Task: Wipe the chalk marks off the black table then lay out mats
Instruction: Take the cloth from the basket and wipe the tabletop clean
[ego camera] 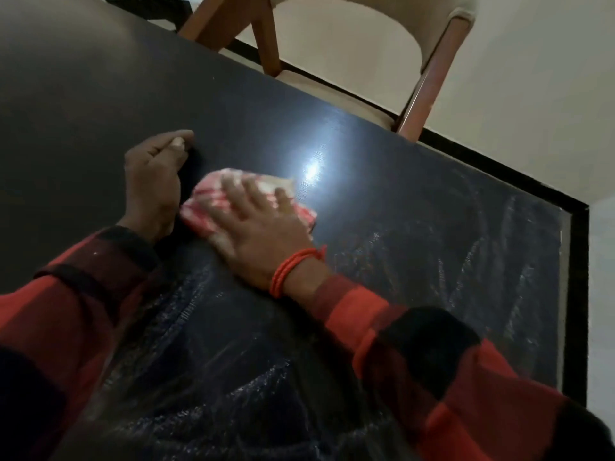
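Observation:
My right hand (256,224) lies flat with spread fingers on a red and white checked cloth (213,201), pressing it onto the black table (100,111). The hand is a little blurred. Smeared white chalk marks (466,261) cover the table's right side and the near part below my arms. My left hand (153,174) rests on the table just left of the cloth, fingers curled into a loose fist, nothing visible in it. No mats are in view.
A wooden chair with a beige seat and backrest (349,48) stands at the table's far edge. The table's right edge and corner (579,214) border a pale floor. A bright light glare (312,168) sits just beyond the cloth.

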